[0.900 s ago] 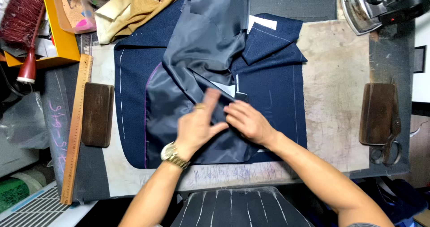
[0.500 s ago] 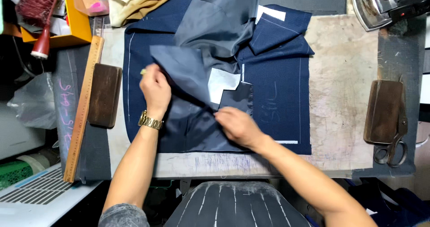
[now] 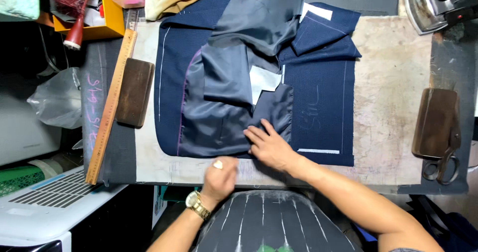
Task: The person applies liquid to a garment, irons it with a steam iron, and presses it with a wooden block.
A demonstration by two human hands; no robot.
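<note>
Work table [image 3: 393,83], worn pale top, fills most of my view. Spread across its middle is the navy jacket panel [image 3: 321,107], chalk lines along its left and right edges. On top of it lies the grey lining [image 3: 224,112], shiny, folded over itself, with a purple seam line down its left side. A white patch [image 3: 264,78] sits at the centre of the lining, partly tucked under a fold.

Wooden ruler [image 3: 112,102] runs diagonally down the left edge of the table. Just right of it is a dark wooden block [image 3: 134,93]. A second wooden block [image 3: 435,122] lies at the far right, with scissors [image 3: 443,157] touching its lower end. An iron [image 3: 433,3] sits top right. A red-handled brush [image 3: 74,13] rests in a yellow tray [image 3: 112,18], top left.

Right hand [image 3: 271,145]: flat, fingers spread and pressing on the lower edge of the lining, gripping nothing.

Left hand [image 3: 219,177]: at the near table edge just below the panel, curled into a loose fist with a small white piece at the fingertips; I can't tell what it is. Gold wristwatch [image 3: 196,204] on that wrist.
</note>
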